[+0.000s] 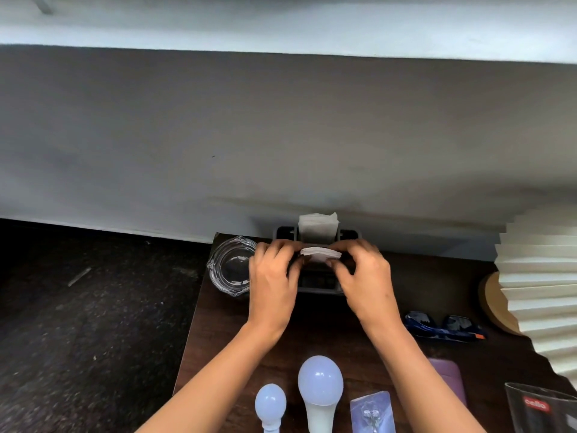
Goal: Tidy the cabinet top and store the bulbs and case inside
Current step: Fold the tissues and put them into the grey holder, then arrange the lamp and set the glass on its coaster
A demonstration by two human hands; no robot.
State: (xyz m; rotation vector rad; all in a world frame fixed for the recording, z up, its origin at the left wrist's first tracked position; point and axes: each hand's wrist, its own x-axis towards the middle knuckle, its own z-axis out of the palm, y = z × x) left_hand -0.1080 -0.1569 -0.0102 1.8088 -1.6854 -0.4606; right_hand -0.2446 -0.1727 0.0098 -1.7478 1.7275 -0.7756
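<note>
Left hand [274, 279] and right hand [363, 276] pinching a folded paper stack [320, 254], seemingly napkins, over the grey holder [315, 285] at twelve o'clock on the desk [343, 339].

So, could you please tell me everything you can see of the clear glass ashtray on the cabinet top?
The clear glass ashtray is a thick, round, transparent dish with notches in its rim. It looks empty and sits upright at the far left corner of the dark wooden cabinet top, close to the wall. The dark grey plastic organiser tray stands just to its right. The left hand overlaps its right edge in this view; whether they touch cannot be told.
</note>
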